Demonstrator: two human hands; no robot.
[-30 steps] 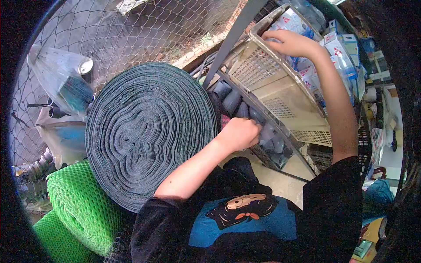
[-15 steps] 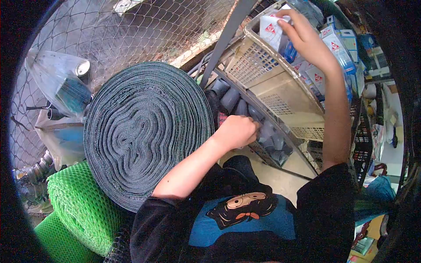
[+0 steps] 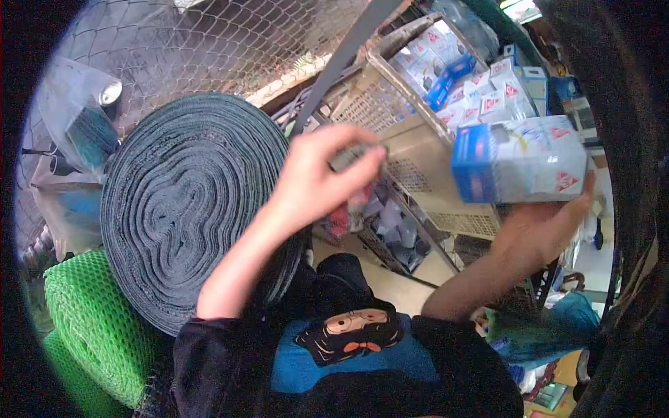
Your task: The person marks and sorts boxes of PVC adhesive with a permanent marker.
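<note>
Right hand [image 3: 540, 230] lifted box [image 3: 519, 160] from basket [image 3: 418, 150] | left hand [image 3: 317, 177] fingers pinch grey piece [image 3: 348, 157]

1. The right hand [image 3: 540, 230] has come out of the far basket [image 3: 390, 76] and now holds a blue and white box [image 3: 519, 160] up, nearer and to the right.
2. The left hand [image 3: 317, 177] has lifted off the grey pipe fittings [image 3: 397, 223], pinching a small grey piece [image 3: 352, 155].
</note>
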